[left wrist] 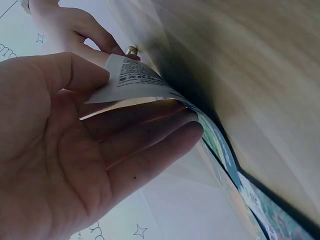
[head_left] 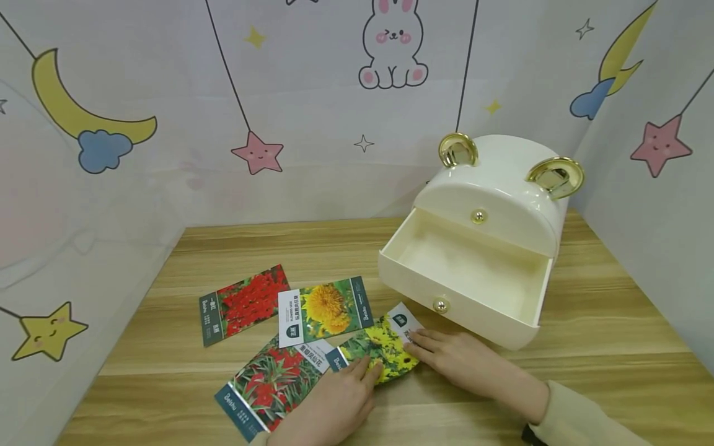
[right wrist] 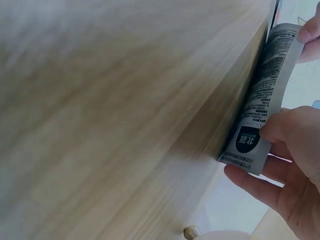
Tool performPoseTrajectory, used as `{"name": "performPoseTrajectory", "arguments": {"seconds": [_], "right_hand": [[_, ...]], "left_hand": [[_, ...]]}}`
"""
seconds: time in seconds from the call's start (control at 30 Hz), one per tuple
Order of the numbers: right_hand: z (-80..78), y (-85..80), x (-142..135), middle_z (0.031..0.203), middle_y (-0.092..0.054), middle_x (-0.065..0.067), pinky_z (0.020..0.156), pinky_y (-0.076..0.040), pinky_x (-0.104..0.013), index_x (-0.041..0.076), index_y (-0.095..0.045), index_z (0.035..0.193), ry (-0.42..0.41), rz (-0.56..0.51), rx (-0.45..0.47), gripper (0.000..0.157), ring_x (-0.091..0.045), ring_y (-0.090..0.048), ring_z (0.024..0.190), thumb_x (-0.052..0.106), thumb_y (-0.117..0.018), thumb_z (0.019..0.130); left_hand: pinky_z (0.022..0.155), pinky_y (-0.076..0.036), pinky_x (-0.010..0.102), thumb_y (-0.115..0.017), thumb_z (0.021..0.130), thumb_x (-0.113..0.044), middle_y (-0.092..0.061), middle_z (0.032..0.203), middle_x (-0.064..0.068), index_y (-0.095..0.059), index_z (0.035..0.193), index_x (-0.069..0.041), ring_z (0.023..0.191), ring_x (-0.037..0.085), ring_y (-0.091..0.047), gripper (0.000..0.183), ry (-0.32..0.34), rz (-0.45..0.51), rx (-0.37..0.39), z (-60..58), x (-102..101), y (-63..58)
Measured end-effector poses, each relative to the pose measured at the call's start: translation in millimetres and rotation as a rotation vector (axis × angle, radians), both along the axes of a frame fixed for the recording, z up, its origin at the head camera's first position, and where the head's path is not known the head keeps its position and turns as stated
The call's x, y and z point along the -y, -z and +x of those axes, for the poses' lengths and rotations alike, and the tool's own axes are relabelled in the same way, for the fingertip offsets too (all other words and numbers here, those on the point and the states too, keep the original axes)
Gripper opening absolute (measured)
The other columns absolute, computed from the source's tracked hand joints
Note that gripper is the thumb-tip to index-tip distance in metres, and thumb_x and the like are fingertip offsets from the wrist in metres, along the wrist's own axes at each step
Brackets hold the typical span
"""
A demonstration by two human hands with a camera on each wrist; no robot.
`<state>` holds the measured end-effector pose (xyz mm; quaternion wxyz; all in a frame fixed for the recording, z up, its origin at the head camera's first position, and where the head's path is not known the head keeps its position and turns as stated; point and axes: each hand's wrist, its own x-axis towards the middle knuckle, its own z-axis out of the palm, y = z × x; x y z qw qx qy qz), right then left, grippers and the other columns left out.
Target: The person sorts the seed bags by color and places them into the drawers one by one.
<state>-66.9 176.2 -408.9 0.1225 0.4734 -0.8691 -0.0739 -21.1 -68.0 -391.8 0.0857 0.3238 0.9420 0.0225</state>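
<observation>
Packet (head_left: 388, 344), yellow-flowered and bowed, well forward of the worktop (head_left: 605, 303)'s back edge, just beside the drawer (head_left: 411, 284)! Left hand (head_left: 339, 399) pinches one end between thumb and fingers, right hand (head_left: 465, 364) the other. Looks light, bendy, maybe slick; ends seem best held, gently.

"Beishu" is printed on the flower packets (head_left: 326, 311).

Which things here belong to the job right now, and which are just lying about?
In the job:
- yellow packet, pinched by left hand and right hand
- drawer, probably: it stands open near the right hand

Lying about for now, not held:
- orange packet
- upper red packet
- lower red packet
</observation>
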Motion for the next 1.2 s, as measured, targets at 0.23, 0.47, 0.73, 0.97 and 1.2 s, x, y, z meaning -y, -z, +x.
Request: {"name": "performPoseTrajectory", "arguments": {"seconds": [0.23, 0.47, 0.73, 0.97, 1.2], "right_hand": [[1.8, -4.3, -0.3, 0.119, -0.063, 0.000, 0.072, -0.055, -0.027, 0.019, -0.057, 0.121, -0.013, -0.033, 0.000, 0.037, -0.013, -0.060, 0.109, 0.013, -0.056, 0.084], [6.5, -9.1, -1.1, 0.118, -0.064, 0.000, 0.077, -0.055, -0.028, 0.020, -0.057, 0.121, 0.009, -0.074, 0.031, 0.039, -0.013, -0.060, 0.108, 0.012, -0.057, 0.083], [11.3, -15.5, -2.3, 0.111, -0.067, 0.001, 0.075, -0.055, -0.026, 0.019, -0.060, 0.117, -0.014, -0.142, -0.012, 0.037, -0.012, -0.063, 0.102, 0.012, -0.059, 0.081], [16.3, -20.8, -3.0, 0.104, -0.067, 0.006, 0.072, -0.054, -0.022, 0.020, -0.062, 0.111, -0.032, -0.220, -0.035, 0.035, -0.006, -0.063, 0.095, 0.010, -0.064, 0.078], [23.1, -28.1, -3.7, 0.104, -0.066, 0.008, 0.071, -0.054, -0.021, 0.020, -0.061, 0.109, -0.026, -0.267, -0.041, 0.034, -0.005, -0.064, 0.094, 0.010, -0.061, 0.077]], "left_hand": [[0.085, -0.055, 0.037, -0.055, 0.089, -0.034, -0.054, 0.131, 0.007, -0.046, 0.133, -0.020, 0.117, 0.020, -0.055, 0.047, 0.006, -0.059, 0.020, 4.6, 0.7, -7.5], [0.089, -0.053, 0.037, -0.062, 0.080, -0.047, -0.052, 0.133, 0.007, -0.045, 0.133, -0.017, 0.120, 0.021, -0.053, 0.063, 0.014, -0.027, 0.049, 7.7, 3.7, -16.1], [0.089, -0.053, 0.034, -0.061, 0.084, -0.028, -0.054, 0.130, 0.009, -0.047, 0.132, -0.013, 0.114, 0.022, -0.057, 0.052, 0.021, 0.022, -0.016, 10.3, 7.1, -25.6], [0.089, -0.053, 0.033, -0.065, 0.070, -0.059, -0.055, 0.130, 0.005, -0.046, 0.133, -0.014, 0.111, 0.020, -0.059, 0.079, 0.034, 0.047, 0.008, 10.1, 15.2, -37.1], [0.091, -0.052, 0.033, -0.069, 0.078, -0.035, -0.057, 0.128, 0.000, -0.049, 0.130, -0.018, 0.110, 0.017, -0.059, 0.059, 0.018, 0.105, 0.054, 10.9, 18.1, -44.8]]}}
